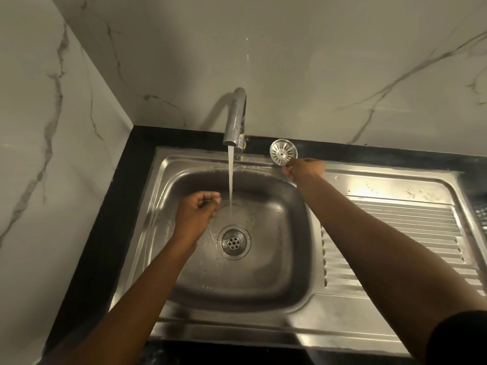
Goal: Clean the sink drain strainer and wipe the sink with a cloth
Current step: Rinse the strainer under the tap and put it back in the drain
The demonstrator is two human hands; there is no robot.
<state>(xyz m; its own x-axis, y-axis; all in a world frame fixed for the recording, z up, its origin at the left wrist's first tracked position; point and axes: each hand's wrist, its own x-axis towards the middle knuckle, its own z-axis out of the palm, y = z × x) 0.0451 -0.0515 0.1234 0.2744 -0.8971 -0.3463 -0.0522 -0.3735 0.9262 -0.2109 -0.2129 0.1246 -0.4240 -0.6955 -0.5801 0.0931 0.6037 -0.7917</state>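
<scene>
The round metal drain strainer is at the sink's back rim, to the right of the faucet. My right hand reaches there and its curled fingertips pinch the strainer's near edge. My left hand hovers inside the steel sink with fingers curled in and nothing in them, just left of the running water stream. The open drain lies below and right of my left hand. No cloth is in view.
The chrome faucet arches over the basin from the back. A ribbed steel drainboard extends to the right. A black countertop frames the sink, with marble walls behind and on the left.
</scene>
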